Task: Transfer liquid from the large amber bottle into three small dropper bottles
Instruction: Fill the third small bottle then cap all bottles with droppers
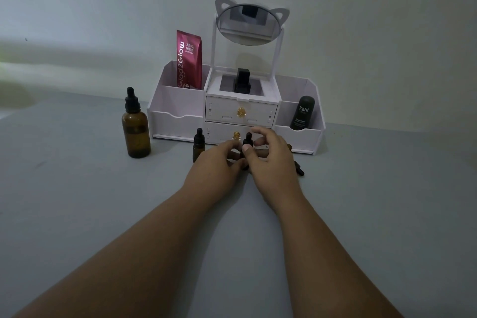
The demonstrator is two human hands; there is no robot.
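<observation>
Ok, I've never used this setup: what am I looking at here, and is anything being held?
No machine: these are a person's two bare hands, seen from one camera worn on the head, looking forward and down. The left hand and right hand both hold the middle bottle, a small dropper bottle. On the surface stand the capped amber bottle and another small bottle. What looks like a loose dropper lies by the right hand. Behind is a white organizer with a mirror.
</observation>
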